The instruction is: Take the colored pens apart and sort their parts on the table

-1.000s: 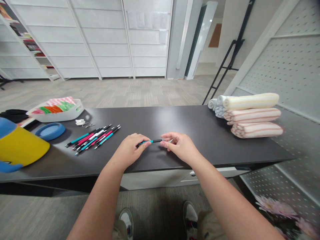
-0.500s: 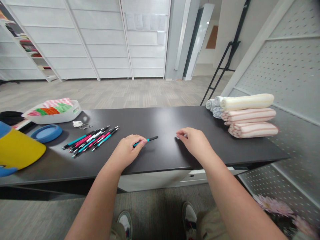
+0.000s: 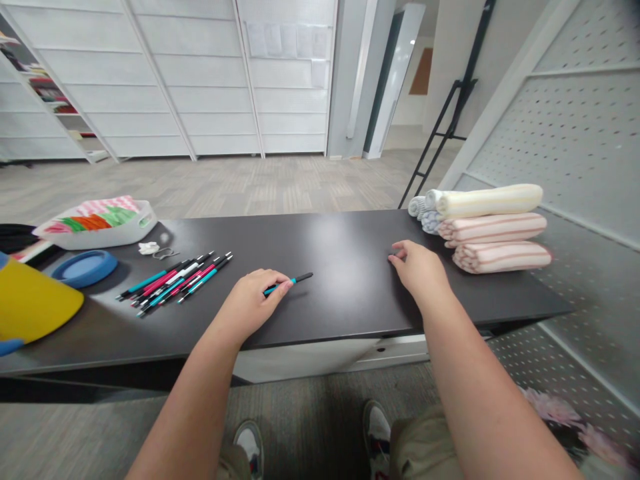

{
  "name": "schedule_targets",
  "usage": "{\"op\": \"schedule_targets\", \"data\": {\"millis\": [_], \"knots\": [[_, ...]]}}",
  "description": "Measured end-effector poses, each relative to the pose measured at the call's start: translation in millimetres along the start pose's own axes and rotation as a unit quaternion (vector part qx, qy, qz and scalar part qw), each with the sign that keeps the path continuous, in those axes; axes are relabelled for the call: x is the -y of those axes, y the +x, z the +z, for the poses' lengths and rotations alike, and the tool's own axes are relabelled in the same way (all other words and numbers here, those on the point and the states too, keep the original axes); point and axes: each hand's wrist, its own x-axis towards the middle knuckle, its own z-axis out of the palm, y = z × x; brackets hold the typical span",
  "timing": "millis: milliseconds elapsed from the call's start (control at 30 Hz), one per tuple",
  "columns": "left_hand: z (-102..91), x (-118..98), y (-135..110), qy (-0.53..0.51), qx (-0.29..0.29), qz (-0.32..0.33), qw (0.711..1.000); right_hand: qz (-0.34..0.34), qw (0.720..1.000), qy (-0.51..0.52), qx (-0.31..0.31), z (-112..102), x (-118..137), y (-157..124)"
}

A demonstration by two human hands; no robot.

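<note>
A slim teal-and-black pen (image 3: 303, 277) is pinched between the thumb and fingers of my left hand (image 3: 257, 293), held just over the dark tabletop (image 3: 340, 293). Its black end points right; its other end is partly covered by my fingers. Over the right half of the table hovers my right hand (image 3: 420, 270), fingers curled with a small gap between thumb and fingertips and nothing visible in them. Left of my left hand lies a loose pile of pens (image 3: 175, 283) in teal, red, white and black.
Rolled towels (image 3: 500, 230) are stacked at the right end. To the left stand a white basket (image 3: 143, 230) of colourful cloths, a blue round lid (image 3: 85, 268), a yellow-and-blue container (image 3: 37, 300) and a small white item (image 3: 149, 248). A perforated panel (image 3: 585, 133) borders the right side.
My right hand has moved to the right, toward the towels, its fingers a little further apart. My left hand keeps the pen in nearly the same place. The view has shifted slightly.
</note>
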Motion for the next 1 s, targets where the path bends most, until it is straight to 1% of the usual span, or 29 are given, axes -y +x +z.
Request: {"op": "schedule_targets", "data": {"millis": [67,133,167,200,233,300,333,400,467,567,733,867,1000], "knots": [[0.1,0.2,0.0,0.004,-0.005,0.011,1.000,-0.012,0.999,0.011,-0.047,-4.0,7.5,-4.2],[1.3,0.3,0.2,0.010,-0.011,0.026,1.000,-0.044,0.993,0.042,-0.099,-8.9,26.7,-13.8],[2.4,0.2,0.3,0.017,-0.012,0.035,0.999,-0.066,0.989,0.077,-0.103,-10.9,40.0,-20.5],[3.8,-0.2,0.4,0.028,-0.013,0.044,0.999,-0.091,0.985,0.119,-0.084,-12.1,54.9,-28.0],[5.4,-0.9,0.3,0.044,-0.015,0.054,0.997,-0.116,0.979,0.163,-0.045,-12.4,70.2,-35.9],[8.7,-3.1,-0.2,0.086,-0.020,0.077,0.993,-0.168,0.955,0.235,0.066,-10.5,98.4,-50.6],[10.1,-4.5,-0.8,0.109,-0.023,0.089,0.990,-0.183,0.942,0.256,0.114,-8.5,109.6,-56.7],[11.9,-6.9,-2.2,0.144,-0.029,0.109,0.983,-0.207,0.922,0.278,0.171,-4.0,124.4,-64.8],[12.5,-8.3,-3.5,0.155,-0.030,0.118,0.980,-0.220,0.906,0.297,0.206,-0.3,130.3,-68.2],[13.1,-8.6,-4.1,0.150,-0.018,0.119,0.981,-0.213,0.891,0.326,0.235,2.0,130.0,-68.2],[14.5,-7.5,-2.3,0.172,0.029,0.114,0.978,-0.176,0.892,0.340,0.240,3.3,127.3,-66.3],[13.3,-5.5,-1.5,0.131,0.026,0.102,0.986,-0.164,0.880,0.364,0.257,4.3,126.2,-65.4],[11.4,-4.3,-1.0,0.084,0.030,0.092,0.992,-0.162,0.873,0.379,0.259,3.6,124.0,-65.3]]}}
